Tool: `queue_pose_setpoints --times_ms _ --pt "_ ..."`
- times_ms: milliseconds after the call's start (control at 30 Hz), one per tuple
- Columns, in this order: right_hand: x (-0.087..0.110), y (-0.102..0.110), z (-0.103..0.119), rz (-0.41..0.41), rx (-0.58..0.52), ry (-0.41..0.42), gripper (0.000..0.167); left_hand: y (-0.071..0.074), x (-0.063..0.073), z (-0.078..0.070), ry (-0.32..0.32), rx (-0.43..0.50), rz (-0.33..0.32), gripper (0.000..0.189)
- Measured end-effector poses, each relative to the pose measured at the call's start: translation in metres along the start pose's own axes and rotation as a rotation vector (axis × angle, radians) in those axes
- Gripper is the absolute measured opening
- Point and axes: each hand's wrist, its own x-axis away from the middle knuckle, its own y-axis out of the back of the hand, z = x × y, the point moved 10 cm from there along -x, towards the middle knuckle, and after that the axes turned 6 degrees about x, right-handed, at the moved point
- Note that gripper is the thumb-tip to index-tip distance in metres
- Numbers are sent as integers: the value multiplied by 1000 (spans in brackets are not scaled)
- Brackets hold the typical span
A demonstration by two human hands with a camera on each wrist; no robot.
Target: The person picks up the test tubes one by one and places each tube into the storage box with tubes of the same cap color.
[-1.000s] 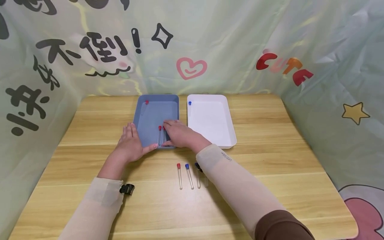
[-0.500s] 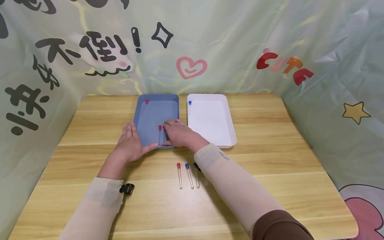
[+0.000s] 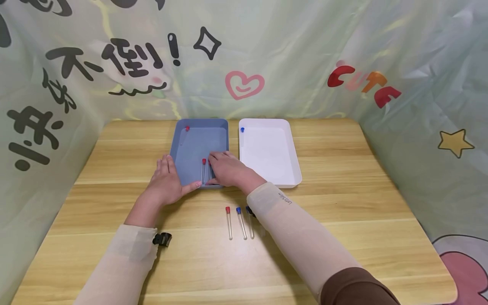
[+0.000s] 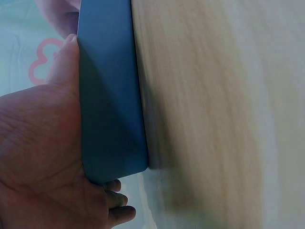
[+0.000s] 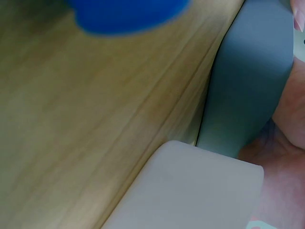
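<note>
My left hand (image 3: 165, 184) lies open against the near left corner of the gray tray (image 3: 200, 142), palm to the wall and thumb stretched along the near rim. My right hand (image 3: 230, 169) reaches over the tray's right wall, fingertips inside; I can't tell whether it grips anything, as my knuckles hide what lies under them. Two red tubes (image 3: 203, 171) lie side by side in the gray tray between my hands, the right one just beside my right fingers and partly covered. Beyond my hands, in the tray's far left corner, is another red-capped tube (image 3: 187, 128).

Just right of my right hand sits the white tray (image 3: 268, 154), apart from the gray one, with a blue cap (image 3: 242, 130) in its far left corner. Nearer to me than both hands, on the counter (image 3: 362, 203), lie a red tube (image 3: 229, 224) and a blue tube (image 3: 241, 224), caps pointing away from me. Right of them, a third tube (image 3: 251, 231) is partly hidden by my right sleeve (image 3: 301, 241). A black clip (image 3: 163, 239) sits at my left cuff.
</note>
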Motion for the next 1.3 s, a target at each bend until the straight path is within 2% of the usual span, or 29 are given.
queue_pose_setpoints --times_ms 267,467,667,1000,1300 --pt "2 2 -2 0 -19 0 97 -4 -9 7 -1 2 2 144" --pt "3 2 -2 -9 -15 3 97 -4 -8 7 1 3 6 151" --pt "4 4 -3 -13 -14 -2 98 -3 -8 6 -7 -3 -2 146" --pt "6 4 -3 -13 -39 5 98 4 3 -7 4 -17 0 134" --pt "7 7 -4 -50 -123 24 98 3 3 -3 11 -29 2 134"
